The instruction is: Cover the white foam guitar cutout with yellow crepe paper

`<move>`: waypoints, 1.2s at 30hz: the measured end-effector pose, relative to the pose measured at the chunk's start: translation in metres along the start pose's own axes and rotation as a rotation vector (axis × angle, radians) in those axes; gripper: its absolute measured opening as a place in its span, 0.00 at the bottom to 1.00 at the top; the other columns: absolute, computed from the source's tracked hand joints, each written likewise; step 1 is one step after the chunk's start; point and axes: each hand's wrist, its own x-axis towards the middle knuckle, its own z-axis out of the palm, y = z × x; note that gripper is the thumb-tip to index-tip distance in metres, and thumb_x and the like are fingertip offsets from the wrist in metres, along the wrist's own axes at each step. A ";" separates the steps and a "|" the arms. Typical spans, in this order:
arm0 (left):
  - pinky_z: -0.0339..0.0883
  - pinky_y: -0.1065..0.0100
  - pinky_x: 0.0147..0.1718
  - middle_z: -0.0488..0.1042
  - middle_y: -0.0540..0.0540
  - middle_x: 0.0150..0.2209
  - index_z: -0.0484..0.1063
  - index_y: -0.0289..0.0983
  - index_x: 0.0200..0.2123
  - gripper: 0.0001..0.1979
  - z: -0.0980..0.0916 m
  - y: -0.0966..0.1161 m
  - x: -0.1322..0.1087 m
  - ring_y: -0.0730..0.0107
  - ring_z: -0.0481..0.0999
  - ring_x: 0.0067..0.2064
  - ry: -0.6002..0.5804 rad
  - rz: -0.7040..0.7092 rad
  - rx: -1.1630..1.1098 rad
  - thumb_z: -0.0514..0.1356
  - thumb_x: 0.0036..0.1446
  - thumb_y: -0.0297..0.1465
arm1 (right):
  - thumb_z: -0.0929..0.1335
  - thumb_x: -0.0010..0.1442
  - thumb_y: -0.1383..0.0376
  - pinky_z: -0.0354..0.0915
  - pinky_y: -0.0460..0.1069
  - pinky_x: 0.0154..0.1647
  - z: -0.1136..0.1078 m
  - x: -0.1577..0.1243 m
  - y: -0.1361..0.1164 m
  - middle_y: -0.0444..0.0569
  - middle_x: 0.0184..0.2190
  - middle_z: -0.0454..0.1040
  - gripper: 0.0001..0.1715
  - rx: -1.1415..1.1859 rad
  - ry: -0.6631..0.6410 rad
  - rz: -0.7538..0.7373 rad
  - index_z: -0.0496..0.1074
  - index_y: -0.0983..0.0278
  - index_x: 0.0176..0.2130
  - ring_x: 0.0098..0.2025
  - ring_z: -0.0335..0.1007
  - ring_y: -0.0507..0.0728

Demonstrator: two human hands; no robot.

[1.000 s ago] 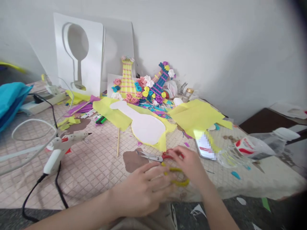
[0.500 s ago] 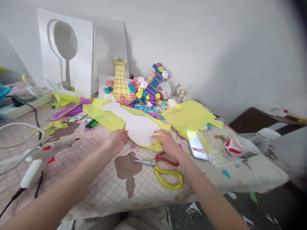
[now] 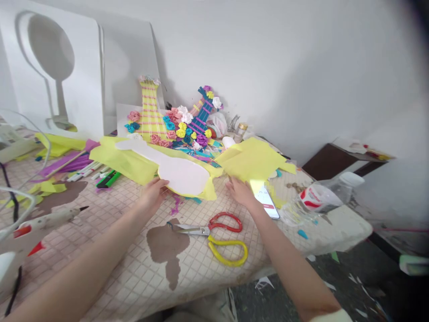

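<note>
A white lute-shaped board cutout (image 3: 183, 174) lies at a slant on a yellow paper sheet (image 3: 115, 162), whose edge shows around it. My left hand (image 3: 154, 193) grips the near edge of the cutout, thumb on top and fingers curled under. Off to the right, my right hand (image 3: 238, 190) is apart from the cutout, fingers stretched forward, holding nothing that I can see. It is between the cutout and a lit phone (image 3: 266, 201), just short of a second yellow paper sheet (image 3: 256, 156). Scissors (image 3: 204, 230) with one red and one yellow handle lie spread nearer me.
A glue gun (image 3: 43, 223) with cables lies at left. A green utility knife (image 3: 107, 179) and white sticks are behind my left hand. Flower-trimmed paper models (image 3: 150, 112) stand at the back beside a white cut-out board (image 3: 83, 67). A plastic bottle (image 3: 321, 197) lies at right.
My right hand has let go of the cutout and moved right, towards the phone and second yellow sheet. My left hand stays on the cutout. The view has turned right.
</note>
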 end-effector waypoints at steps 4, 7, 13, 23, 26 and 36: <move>0.66 0.76 0.28 0.75 0.46 0.31 0.72 0.33 0.26 0.07 -0.003 -0.001 -0.002 0.74 0.72 0.30 -0.017 0.024 -0.009 0.57 0.44 0.18 | 0.63 0.60 0.58 0.60 0.61 0.51 0.012 0.018 -0.001 0.53 0.52 0.64 0.22 0.021 -0.041 -0.067 0.62 0.64 0.52 0.51 0.63 0.60; 0.67 0.74 0.28 0.75 0.46 0.32 0.72 0.33 0.28 0.07 -0.005 -0.001 -0.002 0.73 0.72 0.30 -0.039 0.038 -0.009 0.58 0.44 0.20 | 0.64 0.60 0.59 0.62 0.60 0.49 0.010 0.030 -0.009 0.52 0.50 0.66 0.19 0.050 -0.001 -0.112 0.64 0.65 0.49 0.49 0.64 0.59; 0.69 0.71 0.29 0.75 0.45 0.33 0.73 0.33 0.30 0.07 -0.007 0.004 -0.002 0.71 0.73 0.31 -0.074 0.053 -0.002 0.59 0.44 0.21 | 0.65 0.56 0.64 0.63 0.52 0.44 -0.009 0.042 -0.047 0.48 0.31 0.73 0.07 0.206 0.173 -0.243 0.69 0.65 0.29 0.38 0.68 0.55; 0.70 0.69 0.31 0.75 0.44 0.39 0.72 0.34 0.34 0.08 -0.008 0.014 -0.014 0.67 0.74 0.36 -0.064 0.059 -0.018 0.59 0.46 0.24 | 0.66 0.55 0.65 0.64 0.53 0.40 -0.026 0.012 -0.084 0.48 0.31 0.69 0.02 0.614 0.567 -0.348 0.65 0.62 0.31 0.36 0.67 0.55; 0.70 0.68 0.33 0.74 0.44 0.42 0.71 0.35 0.35 0.09 -0.005 0.012 -0.020 0.65 0.73 0.40 -0.068 0.047 -0.060 0.60 0.48 0.26 | 0.65 0.56 0.68 0.64 0.54 0.40 -0.028 -0.005 -0.089 0.46 0.28 0.69 0.03 0.656 0.513 -0.421 0.66 0.61 0.30 0.34 0.67 0.55; 0.69 0.67 0.33 0.72 0.47 0.41 0.70 0.36 0.37 0.09 -0.002 0.000 -0.022 0.68 0.72 0.37 -0.079 -0.004 -0.141 0.59 0.50 0.30 | 0.69 0.53 0.68 0.64 0.54 0.42 -0.015 -0.022 -0.107 0.47 0.31 0.73 0.07 0.584 0.246 -0.561 0.68 0.60 0.34 0.38 0.68 0.56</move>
